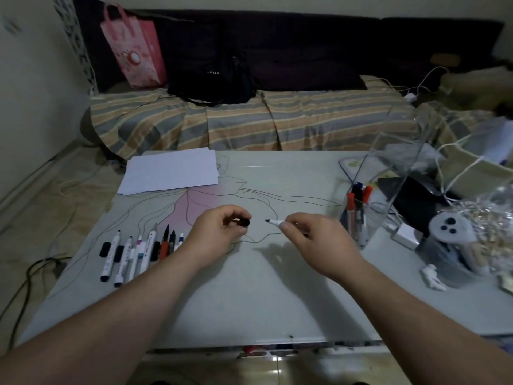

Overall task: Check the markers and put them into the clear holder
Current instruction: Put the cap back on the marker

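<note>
Your left hand hovers over the middle of the desk with its fingers curled in, pinching a small black cap between thumb and fingertips. Your right hand sits just beside it, fingers bent and clamped round the barrel of an uncapped marker. The marker's dark tip points left toward the cap, with a clear gap between the two. The barrel looks white near the tip; the rest is hidden inside your hand.

To your left, a row of markers lies on the desk, side by side, tips pointing away from you, some with black caps lying next to them. To your right, the clear holder stands on the desk, tall and see-through, tilted a little in this wide view. Several markers with red, blue and black caps already stand inside its lower front part. A stack of white paper lies at the far left of the desk.
</note>
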Available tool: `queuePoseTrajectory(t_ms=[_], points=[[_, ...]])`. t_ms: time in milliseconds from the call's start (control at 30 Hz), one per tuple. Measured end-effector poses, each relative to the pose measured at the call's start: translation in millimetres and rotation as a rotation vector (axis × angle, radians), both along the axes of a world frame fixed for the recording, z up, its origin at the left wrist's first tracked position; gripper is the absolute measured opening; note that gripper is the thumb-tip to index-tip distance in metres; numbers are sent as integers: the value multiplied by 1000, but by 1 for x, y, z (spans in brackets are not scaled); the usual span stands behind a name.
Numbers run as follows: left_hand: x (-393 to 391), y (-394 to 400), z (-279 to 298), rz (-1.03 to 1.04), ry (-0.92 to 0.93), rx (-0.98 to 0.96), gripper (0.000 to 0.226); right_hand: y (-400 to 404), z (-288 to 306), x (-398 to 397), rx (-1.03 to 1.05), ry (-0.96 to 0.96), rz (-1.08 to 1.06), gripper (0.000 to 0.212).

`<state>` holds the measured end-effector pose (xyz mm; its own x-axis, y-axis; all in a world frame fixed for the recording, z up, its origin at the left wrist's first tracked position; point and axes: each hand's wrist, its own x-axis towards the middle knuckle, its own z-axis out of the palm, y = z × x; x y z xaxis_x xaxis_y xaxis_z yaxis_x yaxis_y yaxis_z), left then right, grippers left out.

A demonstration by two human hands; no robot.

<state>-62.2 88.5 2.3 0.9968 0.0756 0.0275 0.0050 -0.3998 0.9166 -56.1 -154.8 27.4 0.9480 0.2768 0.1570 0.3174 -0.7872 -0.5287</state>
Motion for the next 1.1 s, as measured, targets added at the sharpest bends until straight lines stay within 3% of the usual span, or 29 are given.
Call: queuePoseTrajectory(t_ms=[100,300,467,600,700,833,1000,1100], points=[[-1,-10,3,-28,0,16,28,-4,2,-3,-107,-109,32,41],[-4,-28,12,-54,-26,13,26,-6,-1,3,-144,-154,14,38],[-7,-33,17,-103,-84,144,26,-4,-5,7,-192,-183,24,45],[-14,-39,26,-207,-76,275,16,2,-6,6,-245,-376,107,37],[-14,-44,26,-162,4,142,23,8,-1,5,-299,-469,137,34],[-13,-53,27,-90,29,3,25,12,-1,3,-294,-479,103,36],[-15,-56,34,-89,-11,130,32,15,-2,-1,-193,-398,74,46],[-15,-53,38,-142,12,232,31,12,-1,-1,-191,-370,113,38]])
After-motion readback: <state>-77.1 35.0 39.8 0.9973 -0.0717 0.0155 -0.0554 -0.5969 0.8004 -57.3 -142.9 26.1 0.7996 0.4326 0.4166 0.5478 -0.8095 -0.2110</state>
